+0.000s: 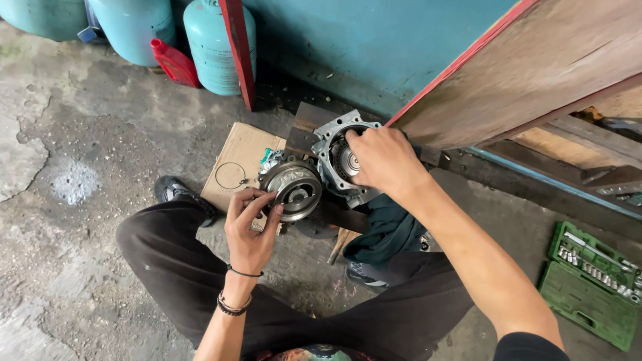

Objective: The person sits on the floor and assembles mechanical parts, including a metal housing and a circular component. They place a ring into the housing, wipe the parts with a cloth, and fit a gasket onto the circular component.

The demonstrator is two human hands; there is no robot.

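My left hand (249,224) holds a small part between its fingertips, just beside a round grey pulley (294,189) that lies on its side. My right hand (382,160) rests on a silver metal housing (332,152) with a square flange and a round bore, fingers curled over its right edge. Both metal parts sit on dark wooden boards (309,124) on the concrete floor. My legs in black trousers are folded beneath the arms. What exactly the left fingers pinch is too small to tell.
A flat piece of cardboard (235,155) with a thin wire ring (231,176) lies left of the parts. An open green socket set case (588,294) sits at the right. Teal gas cylinders (210,40) and a red bottle (175,63) stand at the back. A wooden bench (535,67) overhangs upper right.
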